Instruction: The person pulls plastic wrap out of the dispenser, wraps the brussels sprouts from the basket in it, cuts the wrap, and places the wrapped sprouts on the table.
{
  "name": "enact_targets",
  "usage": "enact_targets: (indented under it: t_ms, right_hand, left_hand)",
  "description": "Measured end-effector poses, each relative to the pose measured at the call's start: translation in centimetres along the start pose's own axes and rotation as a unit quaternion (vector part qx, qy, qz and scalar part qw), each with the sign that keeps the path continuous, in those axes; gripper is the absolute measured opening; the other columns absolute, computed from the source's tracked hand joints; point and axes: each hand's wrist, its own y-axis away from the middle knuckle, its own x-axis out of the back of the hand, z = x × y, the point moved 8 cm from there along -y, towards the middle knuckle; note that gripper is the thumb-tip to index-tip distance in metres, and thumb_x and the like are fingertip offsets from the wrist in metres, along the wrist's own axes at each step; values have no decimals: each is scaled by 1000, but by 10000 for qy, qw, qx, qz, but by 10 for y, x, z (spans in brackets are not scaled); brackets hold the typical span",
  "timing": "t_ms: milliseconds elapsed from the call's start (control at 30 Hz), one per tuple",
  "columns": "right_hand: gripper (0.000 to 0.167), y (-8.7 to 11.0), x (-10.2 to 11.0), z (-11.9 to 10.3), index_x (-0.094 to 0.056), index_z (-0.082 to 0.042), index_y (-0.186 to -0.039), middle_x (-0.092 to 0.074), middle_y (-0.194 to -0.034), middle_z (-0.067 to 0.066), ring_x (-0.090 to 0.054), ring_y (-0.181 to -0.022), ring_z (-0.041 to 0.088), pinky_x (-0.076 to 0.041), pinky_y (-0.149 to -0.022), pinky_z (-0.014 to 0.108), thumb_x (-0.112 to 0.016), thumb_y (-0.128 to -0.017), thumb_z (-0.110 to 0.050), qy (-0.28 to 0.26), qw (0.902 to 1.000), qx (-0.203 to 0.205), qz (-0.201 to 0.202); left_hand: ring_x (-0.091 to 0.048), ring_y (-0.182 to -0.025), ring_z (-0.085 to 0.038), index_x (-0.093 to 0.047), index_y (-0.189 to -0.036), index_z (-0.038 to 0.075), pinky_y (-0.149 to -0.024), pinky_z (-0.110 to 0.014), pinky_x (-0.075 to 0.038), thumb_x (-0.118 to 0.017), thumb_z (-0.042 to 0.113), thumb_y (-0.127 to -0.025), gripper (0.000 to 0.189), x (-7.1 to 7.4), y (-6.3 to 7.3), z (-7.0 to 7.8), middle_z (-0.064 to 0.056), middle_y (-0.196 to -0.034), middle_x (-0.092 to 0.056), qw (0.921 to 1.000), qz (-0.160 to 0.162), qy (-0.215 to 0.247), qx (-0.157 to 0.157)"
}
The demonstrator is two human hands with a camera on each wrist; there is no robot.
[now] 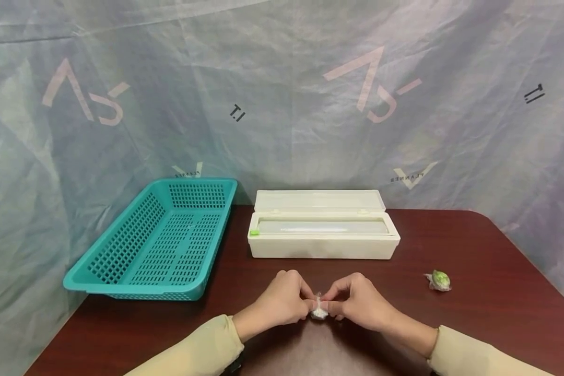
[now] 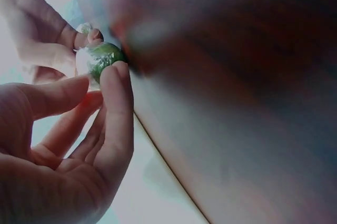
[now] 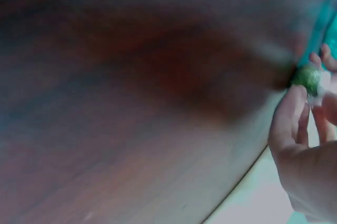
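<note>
At the near middle of the table, a small round green fruit, lime-like and wrapped in clear cling film (image 1: 319,313), sits between both hands. My left hand (image 1: 286,298) pinches the film from the left with thumb and fingertips. From the right, my right hand (image 1: 359,303) pinches the same wrap, its fingertips close to the left ones. In the left wrist view the wrapped fruit (image 2: 107,60) shows green on one side and whitish, gathered film on the other. The right wrist view has the fruit (image 3: 307,79) at its right edge, partly hidden by fingers.
A white cling film dispenser (image 1: 321,248) with its lid raised stands behind the hands. On the left is a teal plastic basket (image 1: 202,290) with slotted walls. Another film-wrapped green fruit (image 1: 439,280) lies on the right of the dark red table (image 1: 489,324). A grey curtain hangs behind.
</note>
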Motion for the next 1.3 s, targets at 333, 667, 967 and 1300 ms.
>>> enact_targets:
  t_ms: [333, 667, 967, 1300]
  right_hand:
    - [8, -13, -2, 11, -71, 9, -82, -72, -73, 11, -65, -61, 18, -60, -59, 37, -79, -81, 7, -644, 9957, -636, -200]
    - [9, -11, -7, 2, -78, 3, -91, -76, -83, 11, -68, -69, 20, -59, -63, 33, -82, -84, -1, -410, 9977, -433, -326]
    - [28, -8, -8, 3, -73, 5, -101, -69, -78, 7, -66, -69, 20, -57, -62, 31, -86, -77, 0, -320, 9972, -595, -306]
    - [42, -1, -12, 9, -67, 15, -119, -73, -81, 11, -69, -71, 21, -60, -63, 36, -80, -84, -2, -595, 9911, -767, -906]
  left_hand:
    - [-56, -41, -5, -81, -76, 5, -42, -21, -46, -76, -1, -87, 13, -1, -3, -1, 8, -49, -61, 9998, -38, 218, -2]
    - [-67, -49, -17, -83, -88, 1, -48, -28, -55, -75, 3, -95, 10, 4, -1, -12, -2, -60, -69, 9962, -689, 483, 206]
    - [-67, -53, -18, -82, -89, 2, -49, -29, -56, -78, 2, -93, 5, 4, 4, -13, -4, -62, -69, 9948, -569, 826, 197]
    - [-68, -54, -22, -74, -108, -8, -50, -35, -58, -78, 5, -94, 19, -5, 6, -23, -13, -67, -70, 9795, -969, 1616, 706]
